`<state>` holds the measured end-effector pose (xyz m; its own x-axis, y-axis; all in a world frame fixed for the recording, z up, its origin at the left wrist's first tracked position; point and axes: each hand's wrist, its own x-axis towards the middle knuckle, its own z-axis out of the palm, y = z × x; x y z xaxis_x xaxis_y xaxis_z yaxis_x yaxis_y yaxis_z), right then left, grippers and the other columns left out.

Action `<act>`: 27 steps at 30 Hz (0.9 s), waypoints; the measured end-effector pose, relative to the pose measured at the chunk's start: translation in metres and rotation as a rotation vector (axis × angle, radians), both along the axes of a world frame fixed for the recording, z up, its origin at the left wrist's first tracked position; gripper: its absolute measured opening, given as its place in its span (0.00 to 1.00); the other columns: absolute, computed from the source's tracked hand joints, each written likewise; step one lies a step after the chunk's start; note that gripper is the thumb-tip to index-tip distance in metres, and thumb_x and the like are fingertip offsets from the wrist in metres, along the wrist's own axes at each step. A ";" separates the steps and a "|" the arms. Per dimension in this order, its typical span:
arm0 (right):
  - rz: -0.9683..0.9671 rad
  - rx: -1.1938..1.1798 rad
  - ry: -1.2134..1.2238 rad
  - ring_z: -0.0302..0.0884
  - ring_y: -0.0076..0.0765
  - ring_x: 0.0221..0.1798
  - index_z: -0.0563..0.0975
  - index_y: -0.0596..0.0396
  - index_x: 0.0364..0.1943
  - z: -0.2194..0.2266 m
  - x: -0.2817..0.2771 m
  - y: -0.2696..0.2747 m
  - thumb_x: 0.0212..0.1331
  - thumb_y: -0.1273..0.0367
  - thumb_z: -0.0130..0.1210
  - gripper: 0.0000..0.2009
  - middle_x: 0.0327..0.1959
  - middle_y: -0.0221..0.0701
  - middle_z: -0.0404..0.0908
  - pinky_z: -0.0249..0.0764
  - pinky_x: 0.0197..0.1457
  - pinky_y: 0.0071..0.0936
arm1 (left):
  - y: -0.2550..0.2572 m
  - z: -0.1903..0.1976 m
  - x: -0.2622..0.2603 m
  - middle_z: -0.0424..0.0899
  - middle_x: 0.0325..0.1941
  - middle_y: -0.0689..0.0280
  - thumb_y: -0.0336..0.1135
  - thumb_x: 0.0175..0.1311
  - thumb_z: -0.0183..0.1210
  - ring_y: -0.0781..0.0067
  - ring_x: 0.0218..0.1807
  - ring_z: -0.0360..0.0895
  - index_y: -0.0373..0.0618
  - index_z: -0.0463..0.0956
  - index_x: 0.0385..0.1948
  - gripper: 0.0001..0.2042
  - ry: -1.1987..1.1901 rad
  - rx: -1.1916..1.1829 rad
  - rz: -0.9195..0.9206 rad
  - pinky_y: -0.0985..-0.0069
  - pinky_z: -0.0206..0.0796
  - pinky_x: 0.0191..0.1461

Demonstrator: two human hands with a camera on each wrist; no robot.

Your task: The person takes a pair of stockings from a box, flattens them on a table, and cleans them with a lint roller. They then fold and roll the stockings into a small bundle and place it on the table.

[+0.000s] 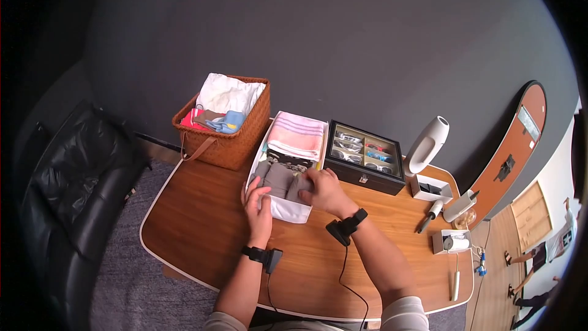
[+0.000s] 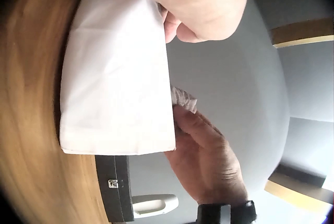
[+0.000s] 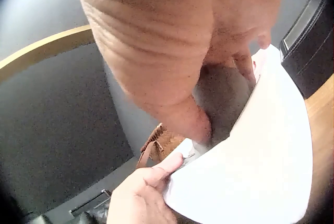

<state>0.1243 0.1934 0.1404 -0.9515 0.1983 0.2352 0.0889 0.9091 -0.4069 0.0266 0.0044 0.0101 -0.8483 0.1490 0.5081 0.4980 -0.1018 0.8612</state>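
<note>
A white fabric box (image 1: 290,212) stands on the table with rolled or folded grey cloths (image 1: 278,179) in its front part. My right hand (image 1: 331,193) reaches in at the front right corner and grips a grey cloth (image 3: 222,101), thumb on one side and fingers on the other. My left hand (image 1: 259,211) holds the front left corner of the box, its fingertips at the rim in the right wrist view. Behind the grey cloths lie a dark patterned cloth (image 1: 288,160) and a folded pink-and-white striped towel (image 1: 297,135).
A wicker basket (image 1: 229,152) of clothes stands left of the box. On the right are a black glasses case (image 1: 364,178), a white hollow-handled device (image 1: 427,144), small white trays (image 1: 432,189) and an oval mirror (image 1: 511,153). A black sofa (image 1: 67,190) is at far left.
</note>
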 end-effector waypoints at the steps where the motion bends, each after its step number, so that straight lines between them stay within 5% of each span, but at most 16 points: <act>1: -0.029 -0.157 0.049 0.85 0.58 0.63 0.82 0.55 0.57 0.000 -0.001 0.003 0.59 0.61 0.72 0.23 0.51 0.46 0.89 0.72 0.77 0.54 | 0.000 0.001 0.001 0.80 0.77 0.59 0.24 0.71 0.57 0.45 0.84 0.62 0.46 0.84 0.46 0.09 -0.001 -0.002 0.000 0.49 0.46 0.89; 3: -0.086 -0.470 0.146 0.87 0.58 0.59 0.81 0.56 0.60 -0.004 -0.003 0.017 0.60 0.63 0.73 0.24 0.51 0.47 0.89 0.80 0.70 0.49 | -0.001 0.003 0.002 0.81 0.77 0.59 0.24 0.71 0.57 0.46 0.84 0.62 0.47 0.84 0.46 0.09 -0.003 -0.005 0.002 0.49 0.46 0.89; 4: -0.079 -0.479 0.200 0.90 0.48 0.54 0.80 0.59 0.62 -0.007 -0.005 0.024 0.64 0.67 0.73 0.24 0.50 0.44 0.90 0.86 0.58 0.38 | -0.001 0.003 0.002 0.80 0.77 0.59 0.24 0.71 0.57 0.46 0.84 0.63 0.47 0.84 0.47 0.09 0.003 -0.010 0.006 0.49 0.45 0.89; 8: -0.126 -0.696 0.339 0.86 0.29 0.52 0.79 0.64 0.62 -0.002 0.009 0.036 0.71 0.71 0.70 0.19 0.50 0.34 0.88 0.83 0.57 0.29 | -0.001 0.005 0.004 0.80 0.77 0.58 0.24 0.71 0.58 0.48 0.83 0.64 0.46 0.84 0.47 0.09 0.009 -0.014 0.003 0.50 0.43 0.90; 15: -0.204 -1.131 0.462 0.86 0.27 0.51 0.78 0.63 0.61 0.012 0.077 0.063 0.74 0.72 0.66 0.16 0.52 0.32 0.89 0.82 0.58 0.27 | -0.002 0.007 0.005 0.79 0.79 0.57 0.25 0.70 0.58 0.45 0.85 0.61 0.45 0.85 0.48 0.10 0.025 0.003 0.021 0.47 0.39 0.91; 19: -0.287 -1.060 0.438 0.86 0.28 0.51 0.78 0.63 0.60 -0.022 0.127 0.081 0.74 0.72 0.67 0.16 0.50 0.32 0.89 0.83 0.58 0.29 | -0.013 0.045 0.026 0.83 0.68 0.61 0.26 0.69 0.60 0.47 0.79 0.64 0.44 0.85 0.47 0.09 0.297 -0.184 0.353 0.51 0.48 0.83; 20: -0.319 -1.015 0.401 0.86 0.28 0.51 0.79 0.63 0.60 -0.029 0.138 0.080 0.73 0.72 0.67 0.17 0.50 0.32 0.89 0.83 0.58 0.29 | -0.015 0.057 0.032 0.85 0.51 0.65 0.25 0.70 0.59 0.62 0.62 0.76 0.43 0.85 0.45 0.08 0.381 -0.200 0.453 0.62 0.66 0.65; 23: -0.388 -1.017 0.319 0.85 0.28 0.51 0.80 0.63 0.61 -0.046 0.163 0.070 0.72 0.72 0.69 0.17 0.50 0.32 0.89 0.82 0.59 0.30 | -0.013 0.031 0.038 0.81 0.38 0.69 0.24 0.71 0.57 0.78 0.42 0.79 0.43 0.84 0.40 0.06 0.030 0.087 -0.092 0.74 0.67 0.42; 24: -0.398 -1.012 0.302 0.85 0.29 0.52 0.80 0.62 0.61 -0.050 0.167 0.066 0.72 0.71 0.69 0.17 0.51 0.32 0.89 0.82 0.59 0.30 | -0.005 0.021 0.038 0.79 0.28 0.72 0.25 0.73 0.57 0.86 0.28 0.75 0.41 0.83 0.36 0.06 0.040 0.137 -0.171 0.80 0.58 0.28; 27: -0.323 -1.092 0.289 0.85 0.28 0.53 0.81 0.61 0.60 -0.050 0.169 0.048 0.73 0.70 0.68 0.17 0.52 0.32 0.89 0.82 0.59 0.29 | -0.012 0.033 0.038 0.80 0.25 0.72 0.27 0.74 0.59 0.83 0.25 0.75 0.40 0.84 0.36 0.06 -0.216 -0.278 -0.774 0.80 0.62 0.29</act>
